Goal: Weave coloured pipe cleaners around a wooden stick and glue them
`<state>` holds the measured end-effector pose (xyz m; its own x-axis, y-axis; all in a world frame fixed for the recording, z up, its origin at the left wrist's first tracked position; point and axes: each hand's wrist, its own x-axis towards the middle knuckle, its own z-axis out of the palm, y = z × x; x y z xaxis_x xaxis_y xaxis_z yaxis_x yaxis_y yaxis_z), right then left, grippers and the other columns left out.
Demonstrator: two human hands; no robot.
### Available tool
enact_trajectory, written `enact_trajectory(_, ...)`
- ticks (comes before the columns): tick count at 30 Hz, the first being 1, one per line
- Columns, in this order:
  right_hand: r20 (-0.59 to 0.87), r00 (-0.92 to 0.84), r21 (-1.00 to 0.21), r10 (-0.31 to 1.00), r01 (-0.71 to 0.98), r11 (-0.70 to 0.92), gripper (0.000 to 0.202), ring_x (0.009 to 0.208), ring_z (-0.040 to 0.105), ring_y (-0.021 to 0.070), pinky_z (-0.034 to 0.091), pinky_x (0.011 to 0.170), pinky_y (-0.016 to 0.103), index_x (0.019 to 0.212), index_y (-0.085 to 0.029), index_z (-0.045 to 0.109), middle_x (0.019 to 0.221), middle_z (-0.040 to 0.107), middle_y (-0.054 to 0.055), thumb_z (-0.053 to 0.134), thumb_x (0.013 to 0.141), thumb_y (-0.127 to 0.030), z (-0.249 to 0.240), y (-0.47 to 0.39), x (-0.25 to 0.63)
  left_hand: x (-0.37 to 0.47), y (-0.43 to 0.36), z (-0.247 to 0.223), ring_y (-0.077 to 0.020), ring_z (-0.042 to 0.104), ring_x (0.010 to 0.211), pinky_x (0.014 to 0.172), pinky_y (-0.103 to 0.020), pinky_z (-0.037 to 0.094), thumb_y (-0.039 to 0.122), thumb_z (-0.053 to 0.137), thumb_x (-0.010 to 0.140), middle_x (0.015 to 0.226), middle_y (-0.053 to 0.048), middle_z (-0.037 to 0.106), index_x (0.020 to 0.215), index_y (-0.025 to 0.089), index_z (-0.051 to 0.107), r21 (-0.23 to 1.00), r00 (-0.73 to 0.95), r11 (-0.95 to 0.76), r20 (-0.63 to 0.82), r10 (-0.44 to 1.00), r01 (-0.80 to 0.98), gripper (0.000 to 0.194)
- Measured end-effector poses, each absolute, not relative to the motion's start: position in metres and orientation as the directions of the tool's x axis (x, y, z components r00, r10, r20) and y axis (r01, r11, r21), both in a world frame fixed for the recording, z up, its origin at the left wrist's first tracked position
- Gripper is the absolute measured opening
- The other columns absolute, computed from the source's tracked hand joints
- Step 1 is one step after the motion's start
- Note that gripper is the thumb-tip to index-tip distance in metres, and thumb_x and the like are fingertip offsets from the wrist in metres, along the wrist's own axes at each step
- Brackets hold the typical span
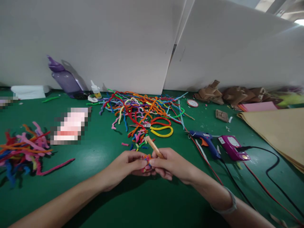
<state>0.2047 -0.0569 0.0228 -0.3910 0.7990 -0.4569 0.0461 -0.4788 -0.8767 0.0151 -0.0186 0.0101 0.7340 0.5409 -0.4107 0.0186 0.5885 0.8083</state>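
The wall stands behind the scissors, which lie on the green table with one red and one yellow handle loop. Far right of the scissors, tan paper reaches to the edge of view. Directly behind them spreads a tangled heap of fuzzy wires, and its near strands touch the blades. A smaller pile of the same sort lies far left of the scissors.

The left hand and right hand meet on the near side of the scissors. The left pinches a clump of orange, pink and blue bits between thumb and fingers. The right thumb presses the same clump from the other side, while that hand also grips a stick slanting up toward the scissors.

Behind and left of the scissors, a purple bottle leans against the wall. A blue glue gun lies to their right, and beyond it a magenta box with a black cord plugged in. Behind and left stands a little glue bottle. Smallest are the cut snippets, scattered just in front of the blades.
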Motion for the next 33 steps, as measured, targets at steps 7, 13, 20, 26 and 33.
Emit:
enact_trajectory(7, -0.375, -0.253, -0.927, 0.892, 0.119, -0.355, 0.022, 0.036, 0.038, 0.0037, 0.027, 0.035, 0.015, 0.077, -0.018, 0.048, 0.051, 0.050, -0.008, 0.056, 0.083, -0.038, 0.026, -0.056, 0.203, 0.014, -0.019, 0.011, -0.0200, 0.067, 0.092, 0.089, -0.031, 0.050, 0.029, 0.066, 0.082, 0.096, -0.011, 0.071, 0.099, 0.011, 0.068, 0.706, 0.729, 0.705, -0.444, 0.521, -0.073, 0.025)
enact_trajectory(13, -0.190, -0.135, -0.933, 0.972, 0.332, -0.136, 0.022, 0.056, 0.046, 0.0082, 0.035, 0.049, 0.019, 0.076, -0.018, 0.049, 0.065, 0.051, -0.004, 0.062, 0.078, -0.035, 0.023, -0.062, 0.197, 0.015, -0.020, 0.008, -0.0149, 0.066, 0.087, 0.088, -0.029, 0.051, 0.023, 0.069, 0.081, 0.095, -0.005, 0.070, 0.094, 0.015, 0.070, 0.705, 0.712, 0.700, -0.435, 0.551, -0.112, 0.016)
enact_trajectory(20, -0.146, -0.076, -0.905, 0.986, 0.412, -0.103, 0.014, 0.051, 0.036, 0.0077, 0.028, 0.045, 0.019, 0.068, -0.020, 0.043, 0.057, 0.041, -0.007, 0.054, 0.075, -0.023, 0.026, -0.065, 0.191, 0.018, -0.023, 0.007, -0.0178, 0.065, 0.090, 0.089, -0.032, 0.050, 0.025, 0.073, 0.077, 0.096, -0.007, 0.070, 0.091, 0.013, 0.071, 0.736, 0.700, 0.673, -0.441, 0.562, -0.076, 0.019)
enact_trajectory(26, -0.133, -0.072, -0.905, 0.988, 0.416, -0.092, 0.016, 0.052, 0.035, 0.0077, 0.026, 0.046, 0.020, 0.066, -0.020, 0.040, 0.058, 0.039, -0.007, 0.054, 0.074, -0.022, 0.028, -0.064, 0.192, 0.018, -0.024, 0.004, -0.0189, 0.065, 0.092, 0.088, -0.035, 0.051, 0.032, 0.065, 0.083, 0.095, -0.009, 0.070, 0.096, 0.013, 0.071, 0.740, 0.693, 0.664, -0.422, 0.584, -0.109, 0.023)
enact_trajectory(33, -0.246, -0.227, -0.947, 0.942, 0.262, -0.184, 0.019, 0.048, 0.042, 0.0071, 0.032, 0.046, 0.019, 0.072, -0.019, 0.046, 0.058, 0.049, -0.005, 0.043, 0.089, -0.028, 0.023, -0.059, 0.203, 0.018, -0.023, 0.010, -0.0218, 0.061, 0.104, 0.096, -0.037, 0.046, 0.025, 0.066, 0.083, 0.112, -0.010, 0.067, 0.112, 0.015, 0.065, 0.845, 0.758, 0.534, -0.345, 0.553, -0.005, 0.031)
